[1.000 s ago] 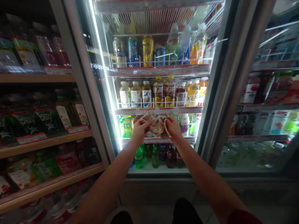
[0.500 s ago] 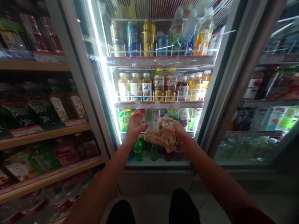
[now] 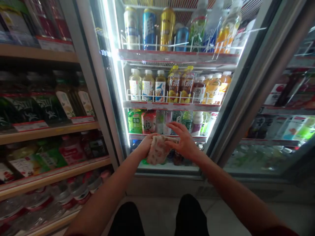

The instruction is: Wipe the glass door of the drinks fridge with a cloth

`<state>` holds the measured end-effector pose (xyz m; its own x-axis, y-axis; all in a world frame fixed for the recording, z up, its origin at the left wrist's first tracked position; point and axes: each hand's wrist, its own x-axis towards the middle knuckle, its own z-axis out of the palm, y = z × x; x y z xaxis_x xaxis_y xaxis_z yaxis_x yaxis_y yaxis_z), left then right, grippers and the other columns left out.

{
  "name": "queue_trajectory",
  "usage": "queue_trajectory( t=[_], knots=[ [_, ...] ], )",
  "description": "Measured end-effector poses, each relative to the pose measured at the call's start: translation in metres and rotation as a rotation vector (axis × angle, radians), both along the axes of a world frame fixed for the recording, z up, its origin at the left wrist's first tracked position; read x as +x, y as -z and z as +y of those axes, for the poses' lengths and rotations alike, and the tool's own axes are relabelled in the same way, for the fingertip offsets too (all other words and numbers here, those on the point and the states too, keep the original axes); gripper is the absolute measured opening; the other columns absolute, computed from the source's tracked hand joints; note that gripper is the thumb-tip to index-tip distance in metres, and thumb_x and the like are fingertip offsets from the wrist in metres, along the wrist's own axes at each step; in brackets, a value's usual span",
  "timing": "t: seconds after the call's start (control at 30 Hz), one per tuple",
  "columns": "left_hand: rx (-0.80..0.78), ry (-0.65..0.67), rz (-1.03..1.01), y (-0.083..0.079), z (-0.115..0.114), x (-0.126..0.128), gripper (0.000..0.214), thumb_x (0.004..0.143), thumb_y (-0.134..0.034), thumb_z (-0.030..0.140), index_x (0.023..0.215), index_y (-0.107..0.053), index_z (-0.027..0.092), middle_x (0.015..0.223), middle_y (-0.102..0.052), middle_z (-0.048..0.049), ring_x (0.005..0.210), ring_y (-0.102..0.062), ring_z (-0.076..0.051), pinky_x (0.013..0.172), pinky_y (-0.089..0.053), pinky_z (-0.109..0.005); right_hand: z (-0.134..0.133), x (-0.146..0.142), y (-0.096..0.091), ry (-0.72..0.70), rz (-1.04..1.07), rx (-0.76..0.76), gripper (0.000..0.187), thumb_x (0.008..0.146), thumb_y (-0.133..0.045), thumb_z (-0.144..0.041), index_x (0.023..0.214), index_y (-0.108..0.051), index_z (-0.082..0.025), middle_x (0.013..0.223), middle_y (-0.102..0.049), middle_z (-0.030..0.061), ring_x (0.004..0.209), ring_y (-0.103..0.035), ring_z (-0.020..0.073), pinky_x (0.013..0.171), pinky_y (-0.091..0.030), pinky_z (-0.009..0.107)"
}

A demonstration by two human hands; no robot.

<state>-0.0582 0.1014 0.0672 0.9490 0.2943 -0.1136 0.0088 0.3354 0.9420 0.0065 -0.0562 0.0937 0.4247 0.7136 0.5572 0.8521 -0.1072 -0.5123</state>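
A crumpled pinkish cloth (image 3: 158, 150) is bunched in my left hand (image 3: 145, 146), whose fingers are wrapped round it. My right hand (image 3: 183, 141) is beside it, fingers spread and stretched, its fingertips resting on the cloth's right side. Both hands are in front of the lit drinks cooler, level with the shelf (image 3: 172, 138) of green and red bottles (image 3: 135, 120). Below the hands, dark bottles on the bottom shelf are partly hidden by the cloth.
The cooler's door (image 3: 258, 72) stands open to the right. Upper shelves hold cans (image 3: 149, 26) and juice bottles (image 3: 160, 86). Wooden shelves (image 3: 56, 131) of packaged drinks run along the left, with water bottles (image 3: 73, 193) near the floor. My dark trouser legs (image 3: 192, 216) show at the bottom.
The cloth has gone from my right hand into my left, bunched smaller. My right hand has opened out flat. The view has dropped slightly and both hands sit lower.
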Motion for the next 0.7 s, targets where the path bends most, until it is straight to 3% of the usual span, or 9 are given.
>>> queue_trajectory(
  t=[0.07,0.13,0.2,0.27,0.4,0.5,0.57,0.63,0.7],
  knots=[
    [-0.016,0.052,0.008,-0.002,-0.002,-0.005,0.026,0.046,-0.076,0.020,0.069,-0.065,0.014,0.059,-0.063,0.0005,0.053,-0.056,-0.013,0.054,-0.045,-0.025,0.003,0.008,0.007,0.013,0.145,-0.051,0.048,0.066,-0.071,-0.025,0.114,-0.063,-0.018,0.112,-0.064,0.0080,0.106,-0.058,0.0238,0.093,-0.045,0.038],
    [-0.083,0.091,0.015,0.000,-0.004,-0.010,0.031,0.048,-0.078,0.025,0.074,-0.067,0.013,0.066,-0.067,-0.0016,0.057,-0.059,-0.013,0.057,-0.047,-0.024,0.007,0.014,0.011,0.001,0.338,-0.090,0.028,0.070,-0.062,-0.024,0.096,-0.067,-0.017,0.089,-0.067,0.0032,0.084,-0.062,0.0191,0.077,-0.049,0.032],
    [-0.180,0.118,0.054,0.005,-0.007,-0.016,0.036,0.053,-0.079,0.035,0.080,-0.069,0.014,0.074,-0.069,-0.0037,0.062,-0.061,-0.014,0.058,-0.049,-0.024,0.011,0.018,0.012,0.082,0.467,-0.038,0.018,0.070,-0.056,-0.024,0.084,-0.065,-0.017,0.075,-0.065,0.0000,0.071,-0.058,0.0153,0.066,-0.046,0.027],
    [-0.209,0.135,0.101,0.011,-0.010,-0.021,0.042,0.052,-0.082,0.038,0.084,-0.070,0.014,0.080,-0.071,-0.0050,0.066,-0.063,-0.016,0.059,-0.050,-0.025,0.013,0.020,0.010,0.146,0.565,0.024,0.021,0.067,-0.057,-0.024,0.086,-0.062,-0.018,0.073,-0.062,-0.0013,0.066,-0.056,0.0139,0.062,-0.045,0.026],
    [-0.181,0.083,0.077,0.019,-0.019,-0.025,0.050,0.038,-0.088,0.023,0.083,-0.071,0.012,0.082,-0.071,-0.0056,0.072,-0.066,-0.016,0.069,-0.052,-0.025,0.011,0.023,0.008,0.112,0.872,-0.005,0.035,0.068,-0.057,-0.032,0.100,-0.055,-0.020,0.073,-0.061,-0.0002,0.064,-0.057,0.0168,0.061,-0.049,0.032],
    [-0.173,0.017,0.048,0.018,-0.022,-0.022,0.045,0.038,-0.087,0.021,0.079,-0.071,0.012,0.079,-0.071,-0.0042,0.070,-0.065,-0.015,0.070,-0.051,-0.025,0.006,0.022,0.010,0.224,0.577,0.126,0.022,0.066,-0.059,-0.028,0.086,-0.056,-0.019,0.094,-0.065,0.0084,0.090,-0.061,0.0237,0.083,-0.049,0.042],
    [-0.111,0.008,0.053,0.014,-0.021,-0.019,0.040,0.039,-0.084,0.019,0.076,-0.070,0.012,0.074,-0.070,-0.0031,0.065,-0.063,-0.013,0.066,-0.049,-0.024,0.004,0.016,0.013,0.141,0.318,0.207,0.021,0.065,-0.060,-0.025,0.085,-0.059,-0.019,0.115,-0.061,0.0116,0.110,-0.055,0.0259,0.098,-0.042,0.044],
    [-0.041,0.036,0.033,0.009,-0.017,-0.016,0.032,0.041,-0.079,0.017,0.071,-0.069,0.012,0.068,-0.068,-0.0012,0.059,-0.060,-0.012,0.061,-0.047,-0.023,0.006,0.006,0.018,-0.042,0.299,0.156,0.034,0.070,-0.058,-0.027,0.103,-0.061,-0.018,0.121,-0.061,0.0103,0.112,-0.055,0.0240,0.100,-0.042,0.042],
    [0.053,0.081,-0.016,0.001,-0.011,-0.014,0.024,0.043,-0.072,0.016,0.067,-0.067,0.012,0.063,-0.065,0.0006,0.056,-0.057,-0.010,0.060,-0.045,-0.023,0.015,-0.006,0.026,-0.129,0.421,0.092,0.047,0.076,-0.054,-0.030,0.122,-0.055,-0.018,0.112,-0.065,0.0073,0.100,-0.061,0.0209,0.092,-0.048,0.038]
  ],
)
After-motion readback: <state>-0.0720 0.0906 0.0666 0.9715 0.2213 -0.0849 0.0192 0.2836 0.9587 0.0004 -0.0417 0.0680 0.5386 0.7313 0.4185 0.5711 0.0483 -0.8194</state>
